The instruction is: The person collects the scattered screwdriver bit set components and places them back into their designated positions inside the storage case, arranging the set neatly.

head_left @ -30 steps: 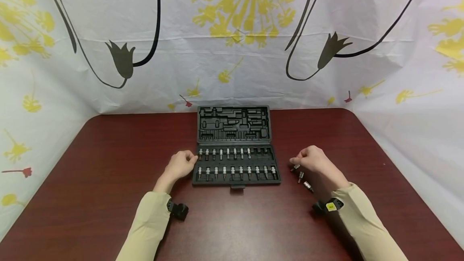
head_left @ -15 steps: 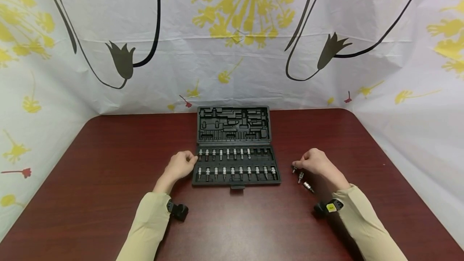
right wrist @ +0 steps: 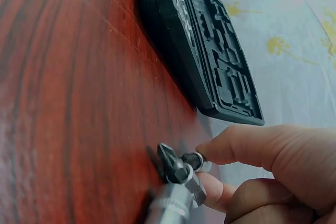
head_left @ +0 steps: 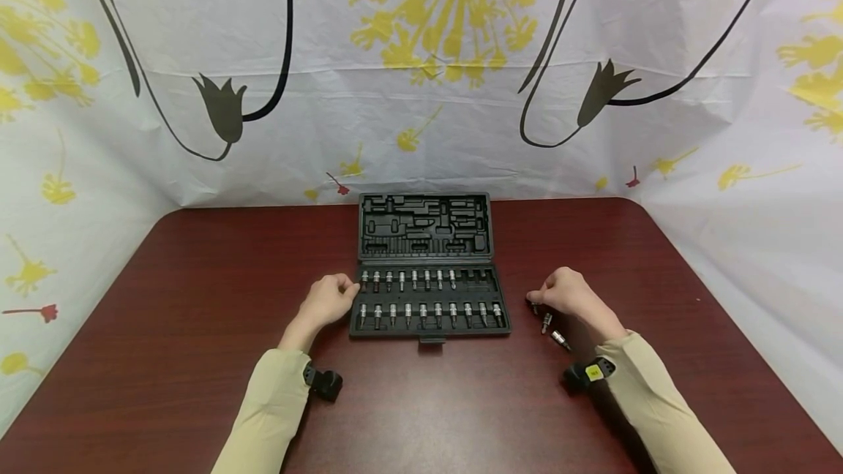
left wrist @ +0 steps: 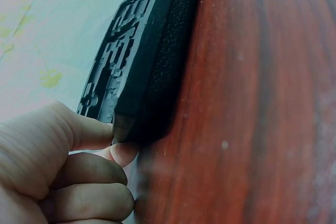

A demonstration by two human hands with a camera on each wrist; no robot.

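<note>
An open black socket-bit case point(head_left: 431, 297) lies in the middle of the table, with two rows of silver bit sockets in its lower half. My left hand point(head_left: 328, 297) pinches the case's left edge; in the left wrist view thumb and finger sit on either side of the case's corner point(left wrist: 124, 124). To the right of the case, my right hand point(head_left: 568, 291) pinches a small bit socket point(right wrist: 195, 160) between thumb and finger, close to the tabletop. Two more bit sockets lie near it, one closer point(head_left: 546, 323) and one further toward me point(head_left: 560, 340).
The case's raised lid point(head_left: 425, 225) has moulded recesses and stands toward the back. Several slots at the right end of the upper row point(head_left: 479, 276) hold no sockets. A patterned white cloth point(head_left: 421, 130) hangs behind the dark red table point(head_left: 257, 254).
My right hand first shifted slightly right and toward me, then back a little left, with the bit socket at its fingertips turning. The left hand and the case have stayed in place.
</note>
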